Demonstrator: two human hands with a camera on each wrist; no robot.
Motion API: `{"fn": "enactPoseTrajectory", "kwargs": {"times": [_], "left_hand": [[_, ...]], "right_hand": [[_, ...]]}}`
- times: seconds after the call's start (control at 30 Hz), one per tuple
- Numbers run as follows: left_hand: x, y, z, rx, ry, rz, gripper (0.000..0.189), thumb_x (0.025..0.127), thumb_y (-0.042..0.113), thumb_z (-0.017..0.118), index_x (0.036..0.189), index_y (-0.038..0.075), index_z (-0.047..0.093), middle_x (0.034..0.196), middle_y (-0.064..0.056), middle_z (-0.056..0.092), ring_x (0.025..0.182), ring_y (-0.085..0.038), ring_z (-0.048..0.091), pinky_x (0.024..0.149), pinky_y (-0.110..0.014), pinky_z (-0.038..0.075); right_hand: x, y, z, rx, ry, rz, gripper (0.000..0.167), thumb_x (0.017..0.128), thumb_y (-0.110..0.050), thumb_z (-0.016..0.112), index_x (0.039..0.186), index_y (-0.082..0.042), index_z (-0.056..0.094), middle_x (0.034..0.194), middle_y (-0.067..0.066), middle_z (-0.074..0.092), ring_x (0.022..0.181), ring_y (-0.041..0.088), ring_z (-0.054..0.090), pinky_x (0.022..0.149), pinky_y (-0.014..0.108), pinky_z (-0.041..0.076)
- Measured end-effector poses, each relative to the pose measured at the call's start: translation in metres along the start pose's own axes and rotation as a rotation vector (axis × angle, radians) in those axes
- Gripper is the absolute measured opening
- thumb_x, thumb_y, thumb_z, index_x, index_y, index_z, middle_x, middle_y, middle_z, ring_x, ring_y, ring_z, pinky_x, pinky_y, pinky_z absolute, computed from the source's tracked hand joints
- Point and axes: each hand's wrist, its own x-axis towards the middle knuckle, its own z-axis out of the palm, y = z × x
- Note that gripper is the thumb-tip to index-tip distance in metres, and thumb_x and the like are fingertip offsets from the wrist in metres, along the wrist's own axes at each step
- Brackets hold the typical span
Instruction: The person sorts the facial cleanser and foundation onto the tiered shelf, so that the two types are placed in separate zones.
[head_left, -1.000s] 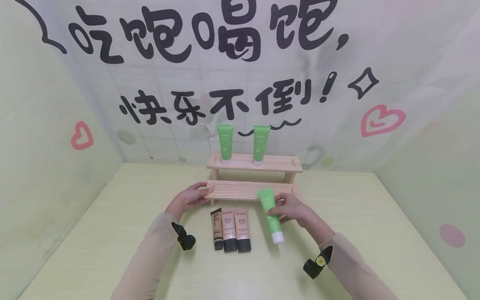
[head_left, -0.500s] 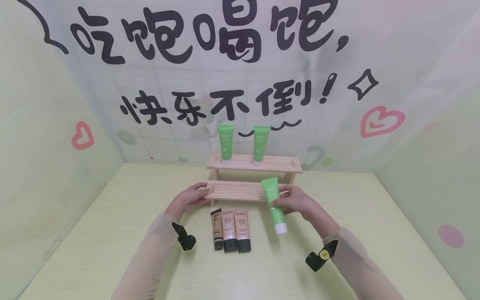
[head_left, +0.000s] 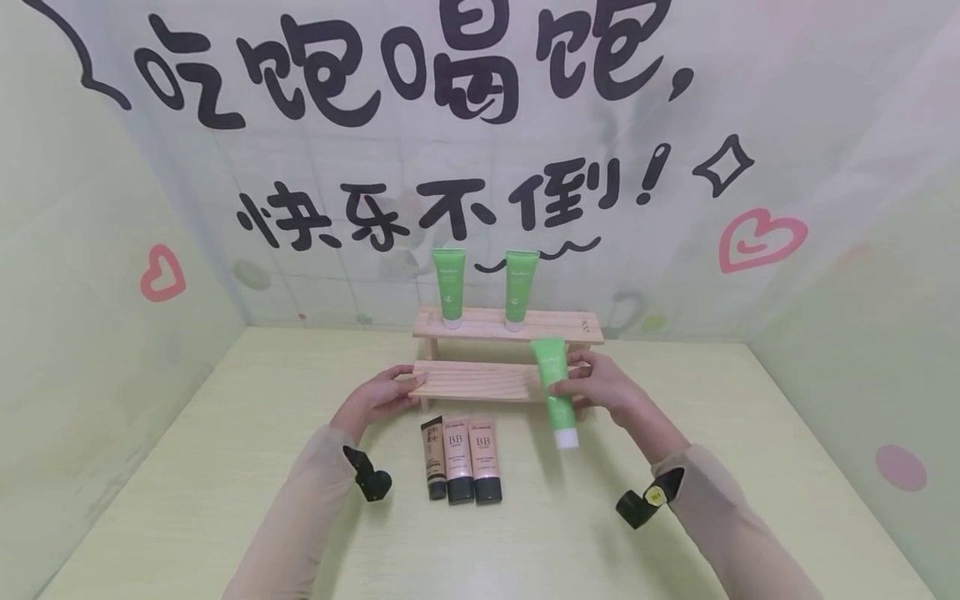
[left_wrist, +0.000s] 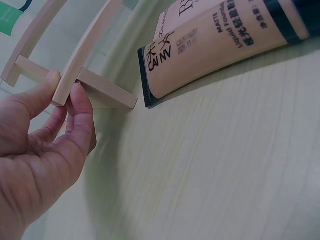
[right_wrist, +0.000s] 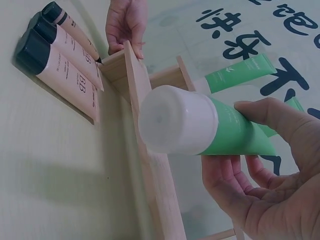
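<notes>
My right hand (head_left: 603, 390) holds a green tube with a white cap (head_left: 557, 392) between thumb and fingers, cap pointing down and slightly tilted. It hangs in front of the right part of the wooden two-step rack (head_left: 480, 381). In the right wrist view the white cap (right_wrist: 172, 120) faces the camera. The left hand (head_left: 378, 393) pinches the left end of the lower step; the left wrist view shows thumb above and fingers below the board (left_wrist: 82, 52). Two green tubes, one at left (head_left: 450, 287) and one at centre (head_left: 519, 290), stand cap-down on the upper step.
Before the rack, three tubes lie side by side on the table (head_left: 525, 550): a brown foundation tube (head_left: 433, 458) and two pink BB cream tubes, a middle one (head_left: 458, 460) and a right one (head_left: 485, 461). A printed cloth wall (head_left: 360, 158) rises behind.
The right hand has raised the green tube and carried it a little to the right and back toward the rack, and the tube has turned more upright. The left hand keeps its place.
</notes>
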Motion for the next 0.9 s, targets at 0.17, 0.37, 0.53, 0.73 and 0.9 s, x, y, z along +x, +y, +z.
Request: {"fn": "enactPoseTrajectory", "kwargs": {"times": [0.17, 0.37, 0.53, 0.73, 0.9], "left_hand": [[0.000, -0.002, -0.002, -0.001, 0.000, 0.002, 0.061, 0.093, 0.018, 0.052, 0.142, 0.003, 0.020, 0.093, -0.004, 0.054, 0.072, -0.005, 0.056, 0.064, -0.014, 0.049], [-0.002, -0.001, -0.002, 0.002, -0.001, 0.006, 0.060, 0.094, 0.018, 0.052, 0.142, 0.002, 0.020, 0.091, -0.003, 0.055, 0.072, -0.005, 0.056, 0.063, -0.013, 0.049], [-0.002, -0.001, -0.001, -0.003, -0.007, 0.018, 0.060, 0.094, 0.017, 0.052, 0.142, 0.001, 0.020, 0.091, -0.003, 0.055, 0.072, -0.005, 0.056, 0.064, -0.014, 0.049], [0.001, -0.003, -0.001, -0.011, -0.008, 0.027, 0.060, 0.093, 0.017, 0.052, 0.141, 0.000, 0.021, 0.091, -0.003, 0.055, 0.073, -0.005, 0.057, 0.064, -0.014, 0.049], [0.003, -0.004, -0.001, -0.009, 0.001, 0.027, 0.058, 0.093, 0.017, 0.053, 0.140, 0.001, 0.024, 0.092, -0.004, 0.055, 0.073, -0.005, 0.057, 0.064, -0.014, 0.049]], "right_hand": [[0.004, -0.003, -0.004, 0.005, 0.019, -0.007, 0.063, 0.078, -0.012, 0.068, 0.130, 0.005, 0.036, 0.116, 0.025, 0.053, 0.090, 0.021, 0.059, 0.075, 0.035, 0.054], [0.007, -0.011, -0.009, 0.003, 0.029, -0.037, 0.062, 0.078, -0.012, 0.067, 0.128, 0.005, 0.036, 0.115, 0.024, 0.053, 0.091, 0.021, 0.059, 0.077, 0.037, 0.055], [0.009, -0.016, -0.011, 0.010, 0.027, -0.041, 0.063, 0.079, -0.012, 0.067, 0.130, 0.004, 0.034, 0.120, 0.026, 0.051, 0.092, 0.021, 0.058, 0.078, 0.036, 0.054], [0.012, -0.020, -0.015, 0.023, 0.031, -0.058, 0.059, 0.079, -0.010, 0.067, 0.127, 0.004, 0.036, 0.124, 0.029, 0.050, 0.089, 0.017, 0.060, 0.077, 0.036, 0.055], [0.016, -0.024, -0.019, 0.011, 0.069, -0.038, 0.060, 0.079, -0.012, 0.068, 0.128, 0.002, 0.036, 0.120, 0.024, 0.050, 0.091, 0.020, 0.058, 0.079, 0.036, 0.054]]}}
